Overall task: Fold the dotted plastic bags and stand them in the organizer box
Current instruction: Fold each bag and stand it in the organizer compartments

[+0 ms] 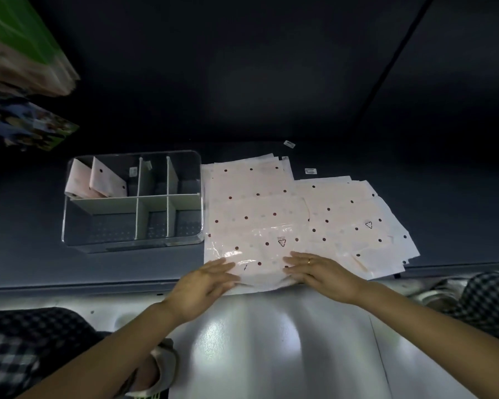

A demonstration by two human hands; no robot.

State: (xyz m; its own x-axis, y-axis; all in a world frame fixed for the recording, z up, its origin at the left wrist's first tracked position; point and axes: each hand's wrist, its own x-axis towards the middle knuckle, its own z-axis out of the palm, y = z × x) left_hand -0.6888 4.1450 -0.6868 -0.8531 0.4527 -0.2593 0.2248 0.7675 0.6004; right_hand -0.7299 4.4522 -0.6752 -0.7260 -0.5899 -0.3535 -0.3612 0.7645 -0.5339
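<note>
Both hands flat on top dotted bag — organizer box alongside

dark table carries clear organizer box, spread dotted bags, small labels.

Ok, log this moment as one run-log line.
stage: starting fold | left hand: flat on top bag | right hand: flat on same bag | organizer box: two folded bags standing in back-left compartment
</note>
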